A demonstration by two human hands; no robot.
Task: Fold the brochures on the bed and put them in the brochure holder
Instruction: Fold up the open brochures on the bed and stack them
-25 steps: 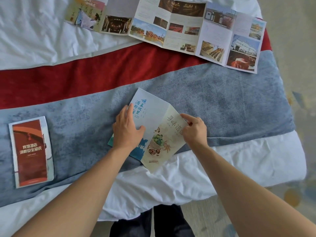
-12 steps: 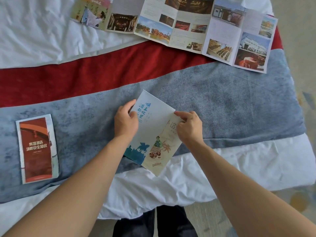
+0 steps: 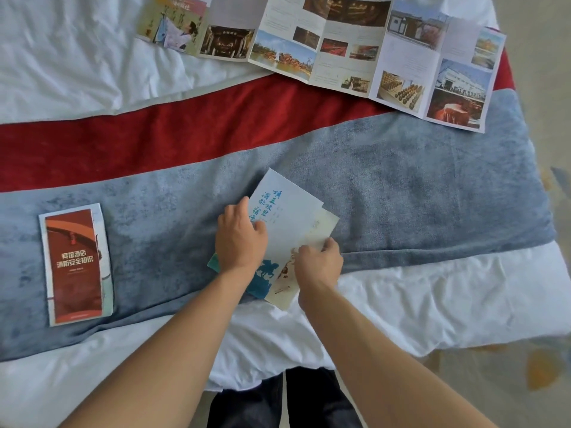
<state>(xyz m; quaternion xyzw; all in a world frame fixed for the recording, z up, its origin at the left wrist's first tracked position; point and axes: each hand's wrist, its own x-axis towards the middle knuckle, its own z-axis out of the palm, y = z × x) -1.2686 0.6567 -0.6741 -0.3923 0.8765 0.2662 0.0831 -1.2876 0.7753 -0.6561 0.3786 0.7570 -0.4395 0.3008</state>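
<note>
Taking the blue runner (image 3: 417, 186) across the bed as the landmark, a folded red brochure (image 3: 75, 264) lies flat on its left end, well apart from the hands. Near the middle of the runner's near edge sits a blue-and-white brochure (image 3: 287, 223), tilted, its lower corner hanging over the white sheet (image 3: 432, 298) in front of the runner. The left hand (image 3: 239, 239) rests on the left side of this brochure, fingers lying fairly flat and pressing it down onto the runner. Just beside it, the right hand (image 3: 318, 264) pinches the cream panel at the brochure's right edge with curled fingers, the panel mostly tucked under the blue-and-white cover. Beyond the runner's far right end, an unfolded photo brochure (image 3: 340, 47) lies spread across the red stripe (image 3: 154, 143) and white bedding.
</note>
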